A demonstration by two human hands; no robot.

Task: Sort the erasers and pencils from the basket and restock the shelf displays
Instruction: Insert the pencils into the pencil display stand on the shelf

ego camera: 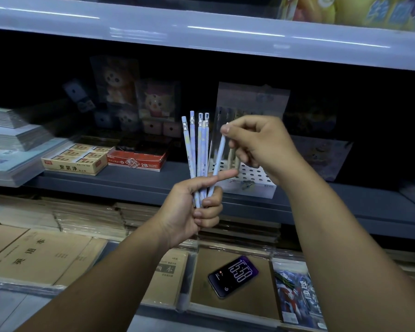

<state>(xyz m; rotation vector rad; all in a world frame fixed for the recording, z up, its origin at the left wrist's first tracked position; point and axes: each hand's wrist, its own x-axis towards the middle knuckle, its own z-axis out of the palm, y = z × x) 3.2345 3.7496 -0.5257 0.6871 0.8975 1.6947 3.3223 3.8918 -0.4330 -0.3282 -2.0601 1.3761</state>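
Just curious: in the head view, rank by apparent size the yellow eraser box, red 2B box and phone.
1. yellow eraser box
2. red 2B box and phone: look alike; the phone is nearer, so unranked.

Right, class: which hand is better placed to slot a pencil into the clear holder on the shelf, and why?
Probably the right hand: it pinches a single pencil directly before the clear holder. The left hand grips the bundle, lower down.

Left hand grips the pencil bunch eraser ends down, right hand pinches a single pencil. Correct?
Not quite: the eraser ends point up, not down. The head view shows the left hand gripping the pencil bunch eraser ends up, while the right hand pinches a single pencil.
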